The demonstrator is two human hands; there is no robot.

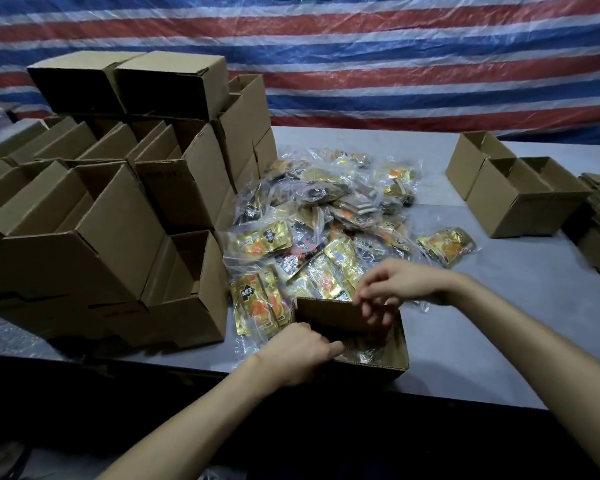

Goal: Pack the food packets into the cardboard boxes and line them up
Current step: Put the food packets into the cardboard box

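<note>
At the near edge of the table, head view, I log left hand gripping the left wall of the open box, right hand loose-fingered and empty above it, packet pile just behind; risk: pressing down could tip the box off the edge.

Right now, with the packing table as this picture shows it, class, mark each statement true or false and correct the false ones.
1. The left hand holds the nearest box. True.
2. That box is sealed shut. False: its top is open, and something shiny lies inside.
3. The packet pile lies to the right of every box. False: it lies between the tall box stack and the three open boxes.
4. The right hand hangs over the nearest box. True.
</note>
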